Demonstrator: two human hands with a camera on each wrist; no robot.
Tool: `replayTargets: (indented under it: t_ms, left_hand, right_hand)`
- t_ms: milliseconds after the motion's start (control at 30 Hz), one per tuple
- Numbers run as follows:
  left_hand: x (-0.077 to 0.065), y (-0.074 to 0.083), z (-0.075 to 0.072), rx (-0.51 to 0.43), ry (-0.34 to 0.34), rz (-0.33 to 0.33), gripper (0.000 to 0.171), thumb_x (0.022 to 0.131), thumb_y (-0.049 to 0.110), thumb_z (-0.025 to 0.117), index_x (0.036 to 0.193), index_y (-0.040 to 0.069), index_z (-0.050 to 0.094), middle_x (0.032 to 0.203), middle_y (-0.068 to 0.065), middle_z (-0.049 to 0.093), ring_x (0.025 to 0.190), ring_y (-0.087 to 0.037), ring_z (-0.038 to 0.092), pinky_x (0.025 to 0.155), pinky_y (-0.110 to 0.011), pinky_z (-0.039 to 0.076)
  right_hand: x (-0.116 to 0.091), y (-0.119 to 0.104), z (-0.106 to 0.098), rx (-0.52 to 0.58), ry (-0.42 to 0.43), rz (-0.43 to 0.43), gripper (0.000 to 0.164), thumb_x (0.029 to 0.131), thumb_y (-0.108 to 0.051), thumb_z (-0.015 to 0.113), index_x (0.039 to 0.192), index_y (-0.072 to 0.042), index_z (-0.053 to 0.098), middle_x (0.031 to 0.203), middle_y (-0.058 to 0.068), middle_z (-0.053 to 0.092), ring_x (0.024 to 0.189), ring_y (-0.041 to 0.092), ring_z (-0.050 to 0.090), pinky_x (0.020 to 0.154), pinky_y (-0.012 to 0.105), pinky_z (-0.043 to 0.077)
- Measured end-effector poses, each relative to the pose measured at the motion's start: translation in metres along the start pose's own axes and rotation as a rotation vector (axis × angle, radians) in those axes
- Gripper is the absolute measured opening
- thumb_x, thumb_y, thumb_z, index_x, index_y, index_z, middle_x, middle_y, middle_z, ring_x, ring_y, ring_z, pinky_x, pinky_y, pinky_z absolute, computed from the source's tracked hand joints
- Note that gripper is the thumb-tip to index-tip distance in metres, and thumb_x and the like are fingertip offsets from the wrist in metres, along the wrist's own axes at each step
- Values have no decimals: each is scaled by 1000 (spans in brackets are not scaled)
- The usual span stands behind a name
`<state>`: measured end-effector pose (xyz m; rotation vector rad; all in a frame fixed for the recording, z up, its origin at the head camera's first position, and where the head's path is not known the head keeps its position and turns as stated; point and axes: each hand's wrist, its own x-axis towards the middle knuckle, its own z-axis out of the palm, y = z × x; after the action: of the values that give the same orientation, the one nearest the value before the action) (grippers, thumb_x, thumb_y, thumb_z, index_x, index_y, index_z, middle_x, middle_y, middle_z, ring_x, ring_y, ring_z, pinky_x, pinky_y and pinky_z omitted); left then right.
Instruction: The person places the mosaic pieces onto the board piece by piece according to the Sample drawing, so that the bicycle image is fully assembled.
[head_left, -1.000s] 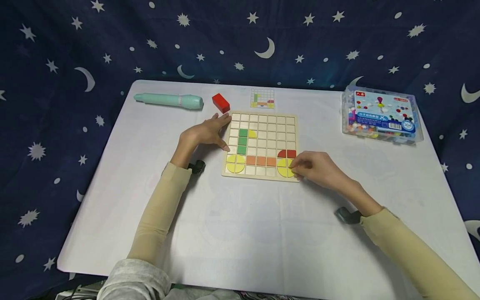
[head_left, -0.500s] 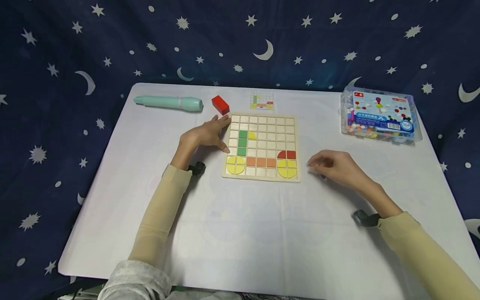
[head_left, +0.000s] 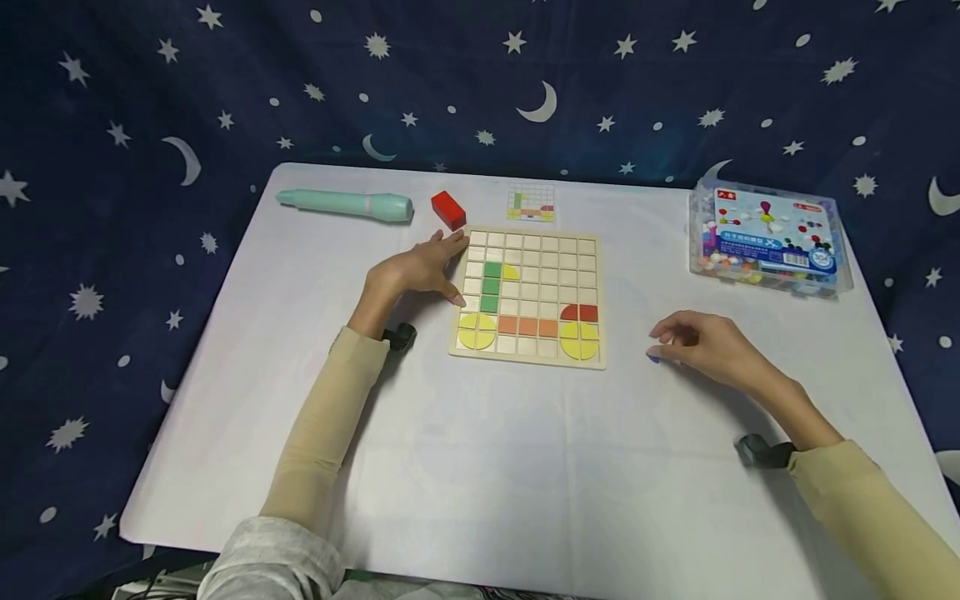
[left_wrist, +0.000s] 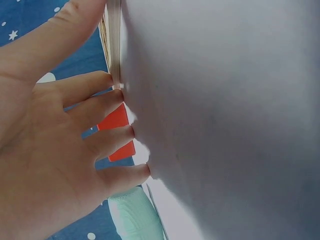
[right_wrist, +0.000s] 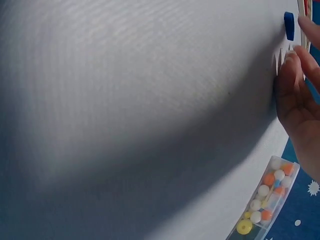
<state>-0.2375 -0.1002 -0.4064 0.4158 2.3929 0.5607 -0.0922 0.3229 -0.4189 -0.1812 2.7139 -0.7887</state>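
Observation:
A square wooden grid board (head_left: pixel 557 258) lies on the white table with green, yellow, orange and red pieces set in its cells. My left hand (head_left: pixel 416 268) touches the board's left edge with spread thumb and fingers; the left wrist view shows this hand (left_wrist: pixel 75 120) with its fingertips down at the table. Right of the board is my right hand (head_left: pixel 708 346), its thumb and fingers apart. A small blue piece (head_left: pixel 653 358) is by the thumb tip. In the right wrist view that blue piece (right_wrist: pixel 289 26) appears just off the fingertips; whether it touches the thumb is unclear.
A red block (head_left: pixel 448 211) sits at the board's upper left corner, near a mint-green pen-shaped object (head_left: pixel 345 205). Behind the board lies a small pattern card (head_left: pixel 531 202). A clear plastic box of coloured parts (head_left: pixel 768 237) stands at the back right.
My right hand has drawn back from the board's lower right corner to the right, and a blue piece now shows by its thumb. The left hand has stayed at the board's edge.

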Motion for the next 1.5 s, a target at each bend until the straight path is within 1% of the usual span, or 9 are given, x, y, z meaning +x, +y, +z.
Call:
replayTargets:
  t_ms: [133, 233, 400, 600, 833, 1033, 1267, 1367, 1500]
  left_hand:
    - [-2, 1, 0, -3, 5, -7, 116, 77, 25, 92, 167, 23, 18, 175, 4, 5, 162, -23, -6, 128, -62, 8]
    - [-3, 1, -1, -4, 4, -6, 116, 77, 25, 92, 167, 23, 18, 175, 4, 5, 162, -23, -6, 127, -62, 8]
    - [-3, 1, -2, 4, -6, 1, 116, 78, 26, 91, 167, 23, 17, 175, 3, 5, 162, -23, -6, 127, -63, 9]
    - [-3, 0, -1, 11, -5, 2, 116, 78, 26, 91, 167, 22, 17, 175, 2, 5, 162, -23, -5, 127, -63, 9]
    - [-1, -1, -1, 10, -1, 9, 116, 78, 26, 91, 167, 22, 17, 175, 2, 6, 162, -23, -5, 127, -62, 9]
    - [-2, 0, -2, 13, -1, 5, 115, 78, 26, 91, 167, 22, 17, 175, 2, 6, 162, -24, -5, 127, -63, 9]
    - [-1, 1, -1, 11, -2, -2, 115, 79, 26, 90, 167, 22, 17, 175, 1, 6, 162, -24, -5, 127, -64, 9]
    - [-1, 1, -2, 14, -2, 1, 114, 79, 26, 90, 167, 22, 17, 175, 1, 6, 162, -24, -4, 127, -64, 9]
    - [-2, 1, -2, 15, -2, 3, 115, 79, 26, 90, 167, 21, 17, 175, 1, 6, 162, -24, -5, 127, -63, 8]
  right_hand:
    - [-2, 0, -1, 13, -21, -20, 27, 90, -23, 81, 109, -6, 74, 89, 4, 65, 78, 15, 53, 63, 21, 44]
    - [-3, -1, 0, 8, -28, -31, 28, 87, -22, 84, 107, -5, 74, 86, 3, 63, 77, 15, 52, 63, 21, 43]
    - [-4, -3, 1, -22, -12, -60, 23, 85, -12, 84, 103, -3, 73, 83, 3, 62, 77, 16, 52, 63, 22, 43]
    - [-3, -5, 2, -27, -4, -45, 24, 86, -11, 83, 103, 0, 71, 83, 3, 63, 77, 16, 54, 64, 20, 45]
    - [-2, -5, 1, -42, -5, -58, 20, 85, -10, 82, 100, -1, 72, 82, 2, 64, 75, 15, 55, 64, 21, 45]
    - [-1, -7, 0, -49, 1, -14, 22, 87, -11, 81, 102, 2, 71, 85, 5, 67, 79, 20, 57, 65, 20, 46]
    - [-1, -6, -1, -51, 1, -9, 17, 87, -9, 80, 99, 0, 72, 83, 3, 68, 77, 18, 57, 65, 20, 46]
    - [-1, -8, -1, -52, -5, -6, 17, 88, -9, 80, 100, 0, 73, 84, 3, 68, 78, 18, 57, 66, 21, 46]
    - [0, -13, 0, -60, -9, -24, 18, 91, -9, 77, 106, 0, 74, 91, 7, 70, 83, 19, 58, 70, 22, 48]
